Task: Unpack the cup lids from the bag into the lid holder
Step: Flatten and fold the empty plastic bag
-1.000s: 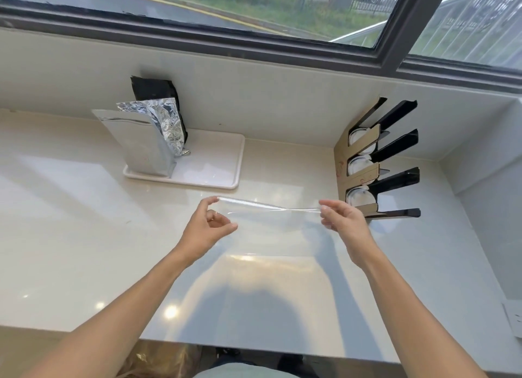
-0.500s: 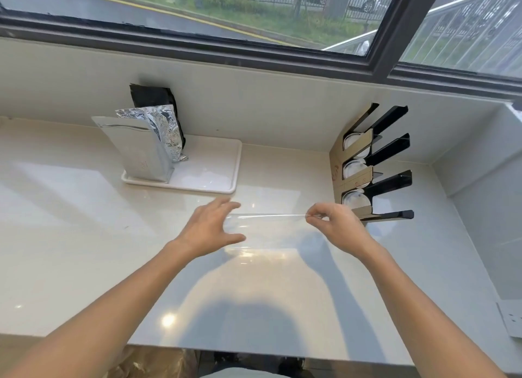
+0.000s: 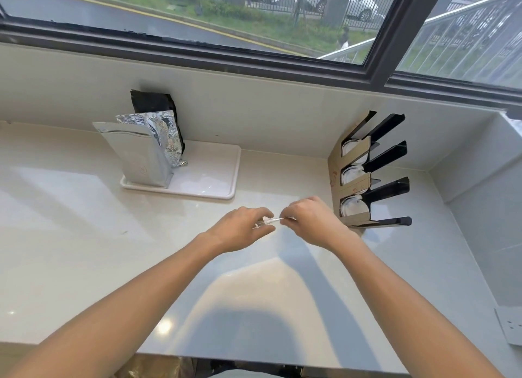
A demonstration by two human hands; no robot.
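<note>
Bag point(image 3: 268, 222), clear and thin, showing only as a pale crumpled strip pinched between the two hands, hanging just above the counter point(image 3: 84, 236) near its middle. Left hand point(image 3: 240, 229) closing narrow on the bag's left end, fingers curling over it and thumb underneath. Right hand point(image 3: 309, 221) gripping the right end, fingertips bunching together and almost touching the left hand's. Bag sitting between the fingertips of both hands, mostly hidden by them; whether anything is inside it is impossible to tell.

Lid holder point(image 3: 367, 171) standing upright just to the right of the right hand, close to the corner of the counter, with black dividers angling up and to the right and a brown cardboard front. Lids point(image 3: 353, 206) showing white in three of its slots, stacked one slot above another; lowest slot lying nearest the right hand, apart from it.

Tray point(image 3: 209, 180), white, lying well to the left of the holder and beyond the left hand, against the back wall. Foil pouches point(image 3: 144, 154) standing upright at the tray's left end, a black pouch point(image 3: 152, 102) leaning behind them against the wall. Window point(image 3: 254, 24) running along the top, looking out on a road, grass and parked cars. Both forearms reaching in bare from the lower edge, throwing shadows on the glossy counter
</note>
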